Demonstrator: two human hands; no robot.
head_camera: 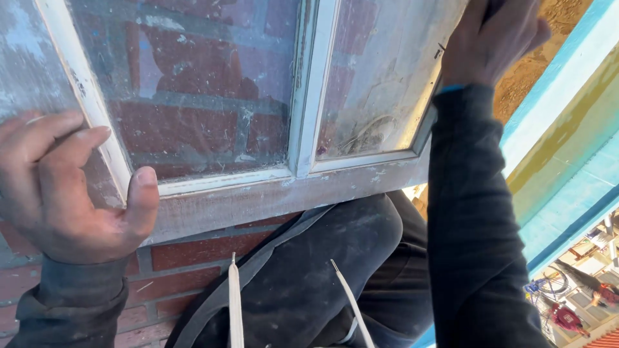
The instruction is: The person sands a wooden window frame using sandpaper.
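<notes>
Old white window frame (284, 187), paint flaking, dusty glass panes, tilted across the upper frame, red brick showing right through it.
</notes>
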